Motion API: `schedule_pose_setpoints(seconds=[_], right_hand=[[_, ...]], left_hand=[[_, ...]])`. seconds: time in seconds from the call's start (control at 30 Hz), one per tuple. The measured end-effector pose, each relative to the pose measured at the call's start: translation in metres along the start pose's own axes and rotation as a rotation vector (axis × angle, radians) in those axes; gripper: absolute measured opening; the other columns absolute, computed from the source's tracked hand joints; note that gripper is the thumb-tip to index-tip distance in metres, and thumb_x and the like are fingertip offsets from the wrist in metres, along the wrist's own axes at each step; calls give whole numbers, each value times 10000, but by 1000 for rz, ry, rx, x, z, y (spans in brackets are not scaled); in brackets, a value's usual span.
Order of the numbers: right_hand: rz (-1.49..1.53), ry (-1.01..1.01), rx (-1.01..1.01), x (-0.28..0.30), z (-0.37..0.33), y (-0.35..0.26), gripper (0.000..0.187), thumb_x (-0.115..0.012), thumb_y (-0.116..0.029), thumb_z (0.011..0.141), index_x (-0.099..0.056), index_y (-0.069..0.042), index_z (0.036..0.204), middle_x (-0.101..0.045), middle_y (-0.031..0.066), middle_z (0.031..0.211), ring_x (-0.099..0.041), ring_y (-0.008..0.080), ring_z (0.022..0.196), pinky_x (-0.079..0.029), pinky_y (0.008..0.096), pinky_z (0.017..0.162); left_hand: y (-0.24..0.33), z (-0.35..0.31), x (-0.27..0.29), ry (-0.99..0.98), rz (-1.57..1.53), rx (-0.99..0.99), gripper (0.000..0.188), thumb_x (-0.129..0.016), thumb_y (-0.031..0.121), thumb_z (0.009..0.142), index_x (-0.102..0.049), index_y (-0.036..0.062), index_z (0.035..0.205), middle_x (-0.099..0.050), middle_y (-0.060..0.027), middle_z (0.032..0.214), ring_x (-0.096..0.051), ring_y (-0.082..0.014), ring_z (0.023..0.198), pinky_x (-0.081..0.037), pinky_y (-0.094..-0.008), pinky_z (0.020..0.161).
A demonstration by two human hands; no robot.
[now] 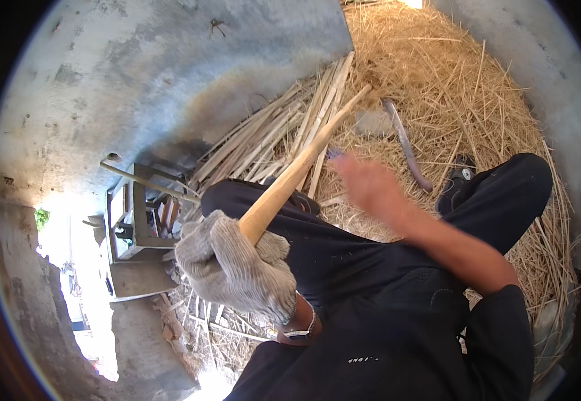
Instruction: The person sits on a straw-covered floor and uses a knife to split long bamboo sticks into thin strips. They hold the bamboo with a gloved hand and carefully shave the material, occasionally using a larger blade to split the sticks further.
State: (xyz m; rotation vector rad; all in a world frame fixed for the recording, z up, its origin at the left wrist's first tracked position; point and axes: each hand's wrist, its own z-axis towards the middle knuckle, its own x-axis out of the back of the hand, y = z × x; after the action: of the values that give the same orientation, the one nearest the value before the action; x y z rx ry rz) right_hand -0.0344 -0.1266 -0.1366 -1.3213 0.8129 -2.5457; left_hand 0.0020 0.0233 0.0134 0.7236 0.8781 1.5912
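Note:
My left hand (234, 267), in a grey knitted glove, is closed around the thick end of a peeled, tapering wooden stick (290, 179). The stick slants up and away to the right, its thin end over the straw. My bare right hand (372, 190) is just right of the stick and smeared by motion. Its fingers look curled, with a small bluish-purple thing (335, 154) at their tips that I cannot make out. On the straw beyond that hand lies a long, slightly curved dark tool (407, 144), with a flat greyish block (373, 123) beside it.
Loose straw (451, 73) covers the floor ahead and to the right. Long split wooden strips (317, 113) lean in a pile by the grey wall (170, 60). An open-fronted box (145, 220) with odds and ends stands left. My bent legs (504, 194) frame the work area.

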Motion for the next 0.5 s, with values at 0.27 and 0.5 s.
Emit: schedule_pose_setpoints(seconds=[0.27, 0.5], right_hand=[[228, -204, -186, 50, -9, -1, 355, -376, -288, 1064, -554, 3, 968, -564, 210, 593, -607, 380, 552, -475, 460, 526], [462, -289, -12, 102, 10, -83, 316, -535, -334, 1001, -508, -33, 908, -553, 160, 542, -576, 378, 475, -443, 478, 448]], left_hand=[[-7, 1, 6, -149, -267, -19, 250, -744, 149, 802, -562, -17, 838, -511, -72, 651, -487, -109, 444, -365, -224, 413], [-24, 2, 6, -253, -205, -309, 93, -588, 52, 882, -531, -5, 835, -513, -77, 794, -407, -78, 423, -302, -190, 296]])
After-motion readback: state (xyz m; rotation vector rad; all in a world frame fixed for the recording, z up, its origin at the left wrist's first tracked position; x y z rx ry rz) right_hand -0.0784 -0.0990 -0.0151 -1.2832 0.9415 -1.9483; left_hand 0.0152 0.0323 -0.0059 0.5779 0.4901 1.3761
